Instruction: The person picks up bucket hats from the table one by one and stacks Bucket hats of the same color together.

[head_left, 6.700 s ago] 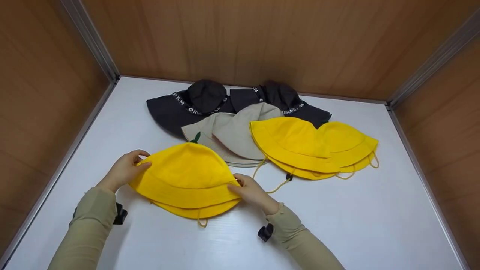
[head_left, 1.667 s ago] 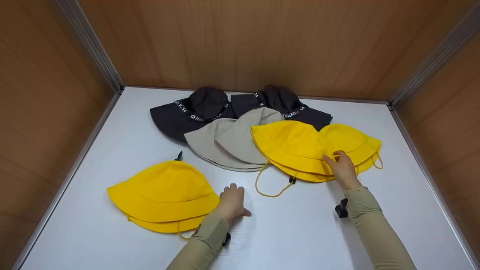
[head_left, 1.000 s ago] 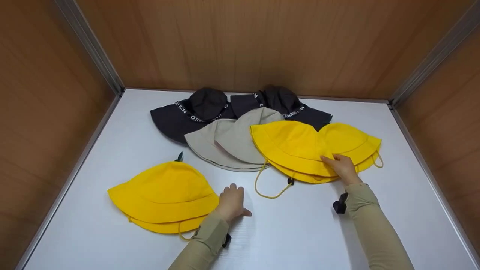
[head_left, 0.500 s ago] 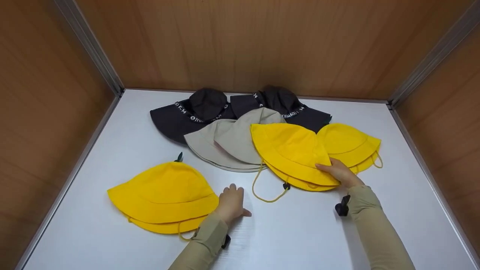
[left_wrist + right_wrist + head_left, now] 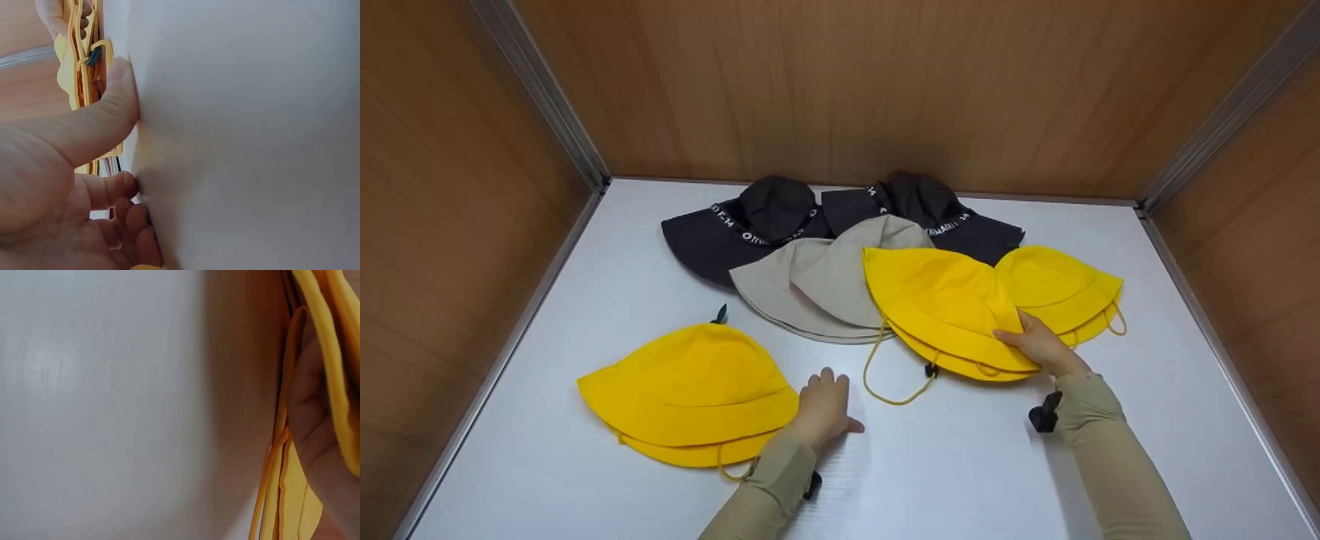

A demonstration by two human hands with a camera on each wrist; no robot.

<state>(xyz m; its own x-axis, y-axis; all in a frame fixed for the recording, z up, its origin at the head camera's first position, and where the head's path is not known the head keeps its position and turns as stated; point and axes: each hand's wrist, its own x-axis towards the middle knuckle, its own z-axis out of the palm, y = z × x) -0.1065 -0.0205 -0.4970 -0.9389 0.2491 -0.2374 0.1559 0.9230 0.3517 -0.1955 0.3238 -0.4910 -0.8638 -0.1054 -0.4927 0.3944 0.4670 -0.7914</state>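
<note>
My right hand [image 5: 1035,345] grips the near brim of the middle yellow bucket hat [image 5: 941,304], thumb on top and fingers underneath. In the right wrist view the yellow brim [image 5: 332,354] and its cord [image 5: 264,495] lie against my palm. The hat's cord loop [image 5: 885,379] trails on the white table [image 5: 960,465]. My left hand [image 5: 823,401] rests on the table with loosely curled fingers and holds nothing. It lies just right of a folded yellow hat [image 5: 690,390] at the front left. The left wrist view shows my thumb [image 5: 95,129] pressed on the table.
Another yellow hat [image 5: 1065,289] lies to the right, partly under the held one. A beige hat [image 5: 814,281] and two black hats [image 5: 746,221] [image 5: 930,206] sit behind. Wooden walls [image 5: 840,82] with metal corner rails enclose the table on three sides.
Both hands set the front yellow hat down at the left. My right hand then reached the middle yellow hat's brim, took hold and drew it slightly toward me. The left hand stayed still.
</note>
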